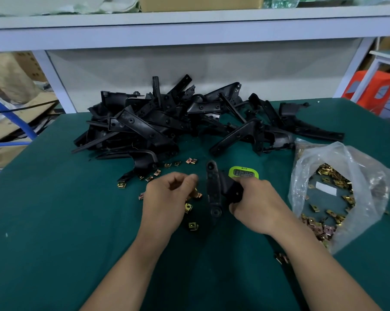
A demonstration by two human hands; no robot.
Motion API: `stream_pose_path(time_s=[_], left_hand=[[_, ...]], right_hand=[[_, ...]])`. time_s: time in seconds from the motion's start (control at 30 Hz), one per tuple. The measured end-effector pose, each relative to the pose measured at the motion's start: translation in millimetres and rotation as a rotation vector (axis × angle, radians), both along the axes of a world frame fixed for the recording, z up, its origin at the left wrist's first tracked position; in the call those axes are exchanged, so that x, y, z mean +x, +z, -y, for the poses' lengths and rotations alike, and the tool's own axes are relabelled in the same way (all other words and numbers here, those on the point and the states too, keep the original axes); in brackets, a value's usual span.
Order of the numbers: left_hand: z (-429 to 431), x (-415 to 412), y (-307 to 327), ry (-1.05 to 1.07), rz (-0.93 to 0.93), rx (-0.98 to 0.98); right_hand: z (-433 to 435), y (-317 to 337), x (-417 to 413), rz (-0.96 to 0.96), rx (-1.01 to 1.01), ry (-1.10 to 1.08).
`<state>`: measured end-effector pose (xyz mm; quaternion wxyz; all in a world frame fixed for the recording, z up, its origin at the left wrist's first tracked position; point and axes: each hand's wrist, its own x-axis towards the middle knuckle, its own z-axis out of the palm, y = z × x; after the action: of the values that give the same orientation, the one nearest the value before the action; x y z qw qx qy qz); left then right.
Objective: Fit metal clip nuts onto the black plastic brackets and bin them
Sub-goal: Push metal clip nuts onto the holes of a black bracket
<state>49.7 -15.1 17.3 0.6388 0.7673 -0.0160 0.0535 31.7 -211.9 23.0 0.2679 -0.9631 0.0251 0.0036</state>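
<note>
The left hand hovers over the loose nuts on the near mat. Its fingers are curled, thumb against forefinger, but they hide whether a nut is pinched there, so this cannot be told. Just to the right, the bracket stands lifted off the mat, and the right hand is clamped round its thick side lug. The step in hand appears to be fitting a nut on this bracket. To do it well, the right hand should probably hold the bracket steady and turn a holed tab toward the left hand. The nut should then slide on straight, open side first, until the two holes meet; a tilted push could bend the clip. The nuts are small square folds of brass-coloured sheet metal with a round hole. The far pile is matt black plastic: long ribbed arms with screw holes. The mat is dull green and smooth. The timer has a lime-green case, and the bag at the right is thin, crumpled clear film holding many more nuts.
</note>
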Motion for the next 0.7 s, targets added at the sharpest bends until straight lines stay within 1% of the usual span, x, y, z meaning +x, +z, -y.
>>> stream_pose_path(time_s=[0.07, 0.1, 0.2, 0.3, 0.47, 0.6, 0.7], left_hand=[[0.1, -2.4, 2.6, 0.049, 0.067, 0.087], [0.3, -4.0, 4.5, 0.06, 0.087, 0.097], [0.1, -6.1, 8.4, 0.055, 0.071, 0.056], [-2.1, -6.6, 10.7, -0.005, 0.049, -0.005], [0.8, -7.3, 8.1, -0.071, 0.061, -0.024], [4.3, -8.7, 9.2, -0.155, -0.018, -0.032], [1.3, -10.1, 14.5, -0.162, -0.066, -0.137]], right_hand=[[0.0, 0.3, 0.2, 0.003, -0.005, 0.0], [0.0, 0.5, 0.3, 0.006, -0.001, 0.002], [0.0, 1.1, -0.5, 0.007, 0.01, 0.002], [-0.5, 1.8, -1.5, 0.013, 0.007, 0.0], [-0.9, 3.5, -2.7, 0.004, 0.003, 0.001], [-0.5, 3.2, -2.4, 0.011, 0.009, 0.007], [1.7, 2.1, -1.2, 0.025, 0.026, -0.005]])
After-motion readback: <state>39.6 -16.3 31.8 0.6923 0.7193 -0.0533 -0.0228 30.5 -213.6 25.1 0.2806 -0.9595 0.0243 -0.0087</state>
